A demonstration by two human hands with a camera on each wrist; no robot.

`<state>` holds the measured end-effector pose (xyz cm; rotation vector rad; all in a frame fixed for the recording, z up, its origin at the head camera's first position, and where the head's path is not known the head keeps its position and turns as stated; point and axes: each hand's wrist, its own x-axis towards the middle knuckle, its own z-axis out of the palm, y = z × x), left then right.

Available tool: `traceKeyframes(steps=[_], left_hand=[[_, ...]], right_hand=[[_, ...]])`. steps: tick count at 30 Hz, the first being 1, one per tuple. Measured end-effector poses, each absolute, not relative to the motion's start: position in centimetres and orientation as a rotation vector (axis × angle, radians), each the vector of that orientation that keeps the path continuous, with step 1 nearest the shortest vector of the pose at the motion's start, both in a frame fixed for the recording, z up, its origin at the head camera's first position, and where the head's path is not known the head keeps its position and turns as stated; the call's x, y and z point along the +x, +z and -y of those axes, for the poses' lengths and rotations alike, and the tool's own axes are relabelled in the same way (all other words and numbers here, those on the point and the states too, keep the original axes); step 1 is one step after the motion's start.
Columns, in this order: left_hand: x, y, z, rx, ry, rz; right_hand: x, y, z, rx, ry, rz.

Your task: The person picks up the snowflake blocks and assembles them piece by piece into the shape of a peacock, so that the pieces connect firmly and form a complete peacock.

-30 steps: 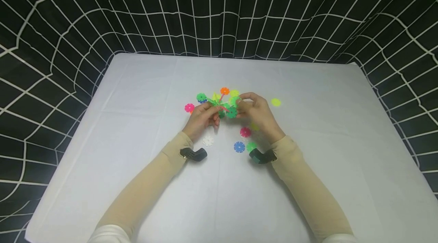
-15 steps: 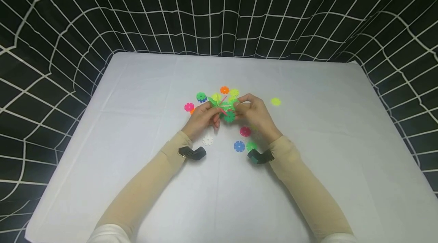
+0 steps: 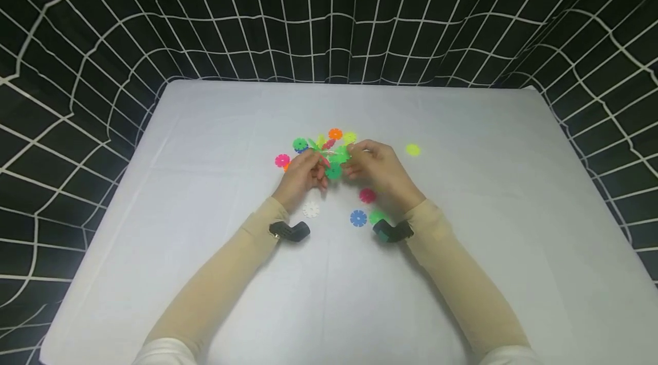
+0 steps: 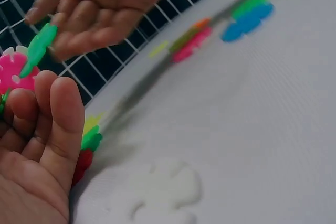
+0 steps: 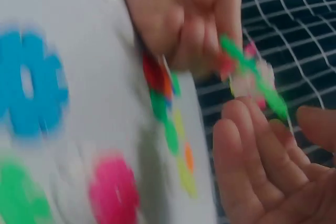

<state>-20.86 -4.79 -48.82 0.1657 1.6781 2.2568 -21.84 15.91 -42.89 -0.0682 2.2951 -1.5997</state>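
Note:
My left hand [image 3: 298, 177] and right hand [image 3: 382, 173] meet over the middle of the white table. Between them is a cluster of joined notched plastic discs [image 3: 333, 171], with green, pink and white pieces visible. The left hand pinches the cluster's left side. On its right side, the right thumb and fingertips pinch a green disc. The right wrist view has a green disc [image 5: 255, 77] edge-on near the right fingertips, with pink and pale discs behind it. In the left wrist view a green disc [image 4: 39, 50] and a pink disc [image 4: 14, 71] show above the left fingers; the exact joints are hidden.
Loose discs lie around the hands: white [image 3: 311, 209], blue [image 3: 358, 218], green [image 3: 377, 217] and red-pink [image 3: 367, 196] nearer; orange [image 3: 335, 133], pink [image 3: 282, 160] and several others farther. One yellow disc [image 3: 413, 149] lies apart at right. A black gridded curtain [image 3: 329, 16] stands behind the table.
The disc cluster has turned and shifted slightly left between the hands. The right hand has moved a little left with it; the left hand keeps its place. Loose discs stay put.

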Motion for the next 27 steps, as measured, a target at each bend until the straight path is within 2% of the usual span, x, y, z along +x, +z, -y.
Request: traceKeyframes(steps=[4,8,12,22,27], left_hand=[[-21.1,-49.0,5.1,0.148,2.303,-1.616],[-21.1,-49.0,5.2,0.148,2.305,-1.594],[-21.1,-49.0,5.2,0.153,2.312,-1.589],[-21.1,-48.8,5.2,0.079,2.312,-1.619],[-21.2,-48.8,5.2,0.105,2.320,-1.587]], right_hand=[[-22.2,-42.4,-17.5,-0.207,-1.182,-2.513],[-22.0,-42.2,-18.4,-0.486,-0.695,-2.517],[-21.5,-42.2,-18.1,-0.631,-0.474,-2.498],[-21.6,-42.9,-17.7,-0.551,-0.528,-2.583],[-22.3,-43.0,-18.1,-0.350,-0.876,-2.579]])
